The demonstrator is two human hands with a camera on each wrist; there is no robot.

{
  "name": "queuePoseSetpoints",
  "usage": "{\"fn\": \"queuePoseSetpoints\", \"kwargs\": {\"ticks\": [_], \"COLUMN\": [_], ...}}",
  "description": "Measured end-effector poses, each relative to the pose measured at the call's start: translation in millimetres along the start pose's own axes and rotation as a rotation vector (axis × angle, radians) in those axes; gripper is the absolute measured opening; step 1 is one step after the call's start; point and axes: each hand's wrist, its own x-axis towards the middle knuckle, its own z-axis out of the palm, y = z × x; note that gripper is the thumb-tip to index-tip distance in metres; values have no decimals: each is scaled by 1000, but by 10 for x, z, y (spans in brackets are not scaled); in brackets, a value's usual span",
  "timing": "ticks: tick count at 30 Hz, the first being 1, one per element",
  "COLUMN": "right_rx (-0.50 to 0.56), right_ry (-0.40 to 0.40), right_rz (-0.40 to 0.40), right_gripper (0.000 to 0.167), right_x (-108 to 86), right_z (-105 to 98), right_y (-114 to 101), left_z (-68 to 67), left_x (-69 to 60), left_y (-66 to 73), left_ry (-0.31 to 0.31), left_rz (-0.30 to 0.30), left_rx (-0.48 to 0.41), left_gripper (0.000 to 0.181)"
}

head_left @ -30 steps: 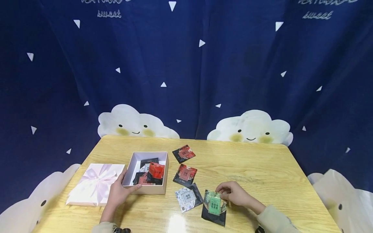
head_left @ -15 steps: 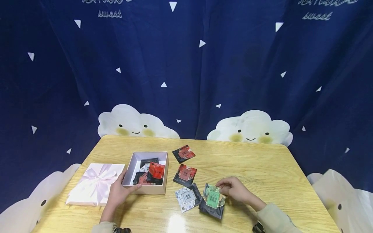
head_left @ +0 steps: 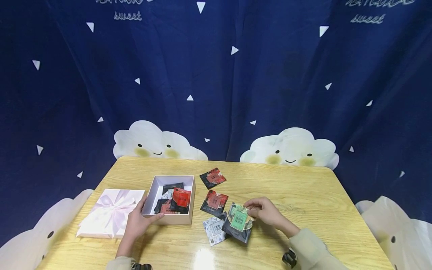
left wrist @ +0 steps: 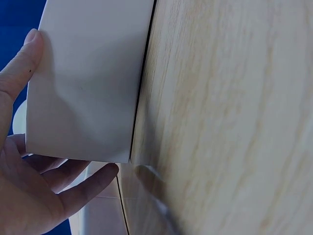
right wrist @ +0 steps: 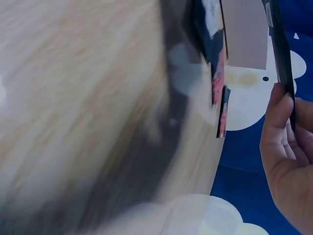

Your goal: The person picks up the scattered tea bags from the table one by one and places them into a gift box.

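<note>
My right hand [head_left: 266, 213] pinches a green-and-black packet [head_left: 239, 222] by its right edge. The packet is tilted and partly overlaps a white-and-black packet [head_left: 213, 229]; in the right wrist view the pinched packet [right wrist: 279, 44] is seen edge-on, above the table. My left hand [head_left: 137, 222] grips the near left corner of an open pale pink box [head_left: 175, 219], thumb along the front wall and fingers at the left side. Several packets lie in the box, with a red-and-black packet [head_left: 180, 199] on top. In the left wrist view the box wall [left wrist: 93, 83] fills the space beside the thumb.
Left of the box lies a pale lid [head_left: 113, 213] with a ribbon bow. Two red-and-black packets, the nearer packet [head_left: 214, 202] and the farther packet [head_left: 213, 178], lie right of the box. A wooden table [head_left: 297, 191] carries everything; a dark blue curtain [head_left: 216, 82] hangs behind it.
My right hand has lifted the green-and-black packet and carried it left and away from me, over the white-and-black packet. The left hand and box stay where they were.
</note>
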Motion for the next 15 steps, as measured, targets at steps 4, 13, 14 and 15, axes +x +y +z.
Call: {"fn": "queuePoseSetpoints", "kwargs": {"ticks": [4,13,14,15], "right_rx": [27,58,68,73], "right_ry": [28,77,82,87], "right_rz": [16,4,8,9], "right_gripper": [20,24,23,23], "right_x": [124,410,445,482], "right_z": [29,118,132,146], "right_y": [71,-42,-60,-74], "left_z": [-1,4,5,5], "left_x": [-3,3,5,7], "left_y": [-5,-15,-17,-17], "left_ry": [0,-9,-9,-8], "left_rz": [-1,-12,-14,-16], "left_rx": [4,-4,-5,-5], "left_gripper": [97,99,99,100]}}
